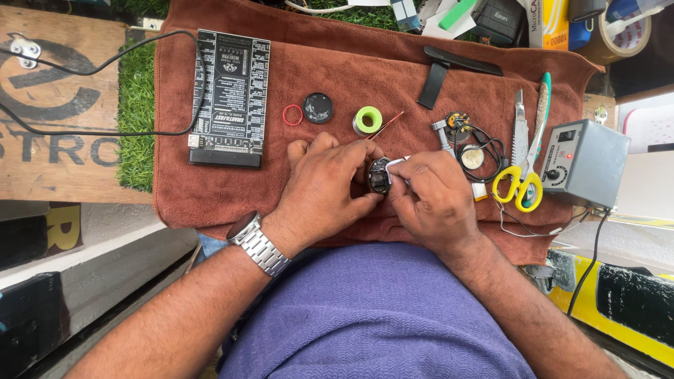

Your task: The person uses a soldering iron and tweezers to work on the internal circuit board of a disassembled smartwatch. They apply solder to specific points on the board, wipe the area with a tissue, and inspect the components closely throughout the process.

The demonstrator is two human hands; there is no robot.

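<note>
Both hands meet over the brown towel (232, 189), and between them is a small round watch (379, 175). The left hand (326, 186) has its fingers clamped around the watch's side, while the right hand (435, 196) has its fingers pinched together on a little white piece (395, 162) at the watch's top edge. Just above the watch on the towel sit a green spool (368, 119), a black round cap (318, 107) and a red ring (293, 115), with a black board (230, 98) to the left and yellow scissors (523, 175) and a grey box (586, 165) off to the right.
</note>
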